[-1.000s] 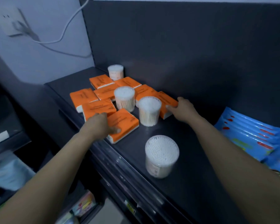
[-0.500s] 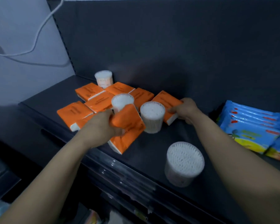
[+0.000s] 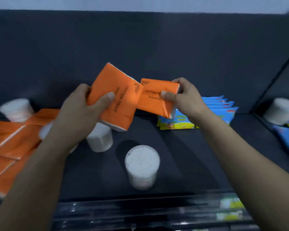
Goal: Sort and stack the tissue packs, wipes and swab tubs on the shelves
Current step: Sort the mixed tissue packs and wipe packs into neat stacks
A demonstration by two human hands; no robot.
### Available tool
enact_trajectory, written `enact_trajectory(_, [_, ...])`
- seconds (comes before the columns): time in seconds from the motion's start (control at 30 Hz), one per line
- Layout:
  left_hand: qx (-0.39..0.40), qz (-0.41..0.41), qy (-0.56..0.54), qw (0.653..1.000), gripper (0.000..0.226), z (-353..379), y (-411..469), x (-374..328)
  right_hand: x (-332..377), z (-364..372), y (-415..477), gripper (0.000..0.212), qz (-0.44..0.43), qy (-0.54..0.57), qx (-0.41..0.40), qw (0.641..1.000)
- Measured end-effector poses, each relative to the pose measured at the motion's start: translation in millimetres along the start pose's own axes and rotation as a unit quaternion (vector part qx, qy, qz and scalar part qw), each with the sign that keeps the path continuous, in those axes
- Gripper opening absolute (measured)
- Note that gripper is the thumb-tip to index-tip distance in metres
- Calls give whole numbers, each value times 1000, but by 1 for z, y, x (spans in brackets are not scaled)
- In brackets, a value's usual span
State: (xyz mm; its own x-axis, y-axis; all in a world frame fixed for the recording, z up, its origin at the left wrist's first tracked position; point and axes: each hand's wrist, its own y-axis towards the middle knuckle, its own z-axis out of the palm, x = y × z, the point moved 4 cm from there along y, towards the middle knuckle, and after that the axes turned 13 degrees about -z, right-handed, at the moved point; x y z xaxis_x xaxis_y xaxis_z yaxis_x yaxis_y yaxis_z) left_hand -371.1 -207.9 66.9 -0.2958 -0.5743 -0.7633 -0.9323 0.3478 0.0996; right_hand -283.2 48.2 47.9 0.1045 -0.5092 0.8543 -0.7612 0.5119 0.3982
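The left hand [image 3: 83,105] grips one orange tissue pack [image 3: 117,97], thumb across its face; the right hand [image 3: 185,95] pinches a second orange pack [image 3: 155,99]. Both packs are raised above the shelf [image 3: 182,155], edges touching. Below stand swab tubs [image 3: 142,165], with blue wipes [image 3: 220,105] to the right.

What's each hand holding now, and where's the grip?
Left hand: grip on the left edge of the first tissue pack, thumb across its printed face. Right hand: grip on the right end of the second tissue pack, thumb on its face.
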Motion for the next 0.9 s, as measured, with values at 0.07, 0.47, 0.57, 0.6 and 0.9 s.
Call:
enact_trajectory(0.07, [25, 27, -50, 998, 35, 31, -8, -32, -1, -35, -11, 26, -9, -25, -41, 999])
enact_trajectory(0.47, [174, 138, -88, 971, 39, 211, -75, -196, -48, -280, -102, 28, 11, -104, -208, 973])
enact_trajectory(0.57, [205, 154, -80, 963, 37, 266, -108, -248, -65, -355, -128, 36, 28, -107, -240, 964])
enact_trajectory(0.6, [210, 163, -75, 961, 33, 285, -119, -265, -72, -380, -136, 40, 36, -108, -249, 962])
enact_trajectory(0.9, [318, 212, -100, 919, 26, 436, -203, -398, -112, -575, -217, 42, 98, -141, -335, 926])
